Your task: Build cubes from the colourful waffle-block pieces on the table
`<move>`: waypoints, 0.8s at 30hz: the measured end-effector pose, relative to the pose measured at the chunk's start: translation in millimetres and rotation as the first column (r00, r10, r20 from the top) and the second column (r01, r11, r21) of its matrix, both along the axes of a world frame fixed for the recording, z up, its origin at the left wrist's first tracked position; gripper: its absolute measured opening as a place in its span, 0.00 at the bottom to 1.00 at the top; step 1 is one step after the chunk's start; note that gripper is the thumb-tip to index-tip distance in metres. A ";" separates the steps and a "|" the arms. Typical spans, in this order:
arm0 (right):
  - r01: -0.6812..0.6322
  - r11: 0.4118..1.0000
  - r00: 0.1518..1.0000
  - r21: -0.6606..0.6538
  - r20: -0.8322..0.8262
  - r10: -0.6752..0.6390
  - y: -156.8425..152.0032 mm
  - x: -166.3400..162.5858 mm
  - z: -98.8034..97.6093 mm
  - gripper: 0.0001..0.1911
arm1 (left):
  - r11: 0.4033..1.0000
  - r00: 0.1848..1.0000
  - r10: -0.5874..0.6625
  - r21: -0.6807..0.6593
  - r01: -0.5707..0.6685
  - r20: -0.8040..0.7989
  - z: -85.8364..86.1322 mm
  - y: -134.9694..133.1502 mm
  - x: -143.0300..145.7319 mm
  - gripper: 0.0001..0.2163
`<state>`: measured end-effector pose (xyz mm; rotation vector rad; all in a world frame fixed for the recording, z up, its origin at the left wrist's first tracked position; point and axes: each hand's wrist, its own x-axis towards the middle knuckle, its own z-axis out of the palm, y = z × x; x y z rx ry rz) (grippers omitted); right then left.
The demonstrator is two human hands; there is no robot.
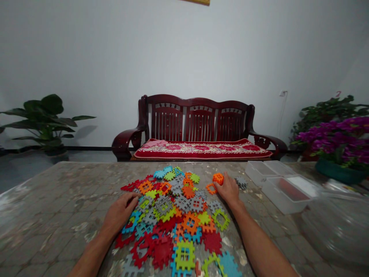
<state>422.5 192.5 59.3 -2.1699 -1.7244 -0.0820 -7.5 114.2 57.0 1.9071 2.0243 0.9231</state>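
A heap of notched, interlocking plastic tiles [164,206] in red, orange, green, blue and grey spreads over the table in front of me. My left hand [122,209] rests at the heap's left edge, fingers loosely bent and nothing visible in them. To the right of the heap, my right hand [230,190] has its thumb and fingers around a small stack of orange tiles [218,178]. A single orange tile frame [211,188] lies just left of that thumb. Beyond the right hand's knuckles sits a short stack of grey tiles [241,182].
Clear plastic boxes [284,198] stand on the table [72,196] at right, beside a transparent container [337,227]. Purple flowers [343,138] in a green pot are at far right. A wooden bench [198,119] is behind the table, with a leafy plant [47,123] at left.
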 end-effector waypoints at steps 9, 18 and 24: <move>-0.148 0.937 0.986 0.317 -0.030 0.166 -20.3 -1.0 2.5 0.15 | 1.000 1.000 0.003 0.007 -0.003 -0.006 -2.6 0.4 -1.0 0.19; -0.346 0.937 0.938 0.058 0.062 0.342 -45.0 -15.4 5.1 0.11 | 1.000 1.000 -0.005 0.013 0.005 0.005 -4.4 2.9 -2.4 0.19; -0.235 0.972 0.971 -0.002 0.037 0.235 -49.0 -24.3 10.6 0.11 | 1.000 1.000 -0.007 0.019 0.007 0.007 -6.7 3.7 -3.3 0.19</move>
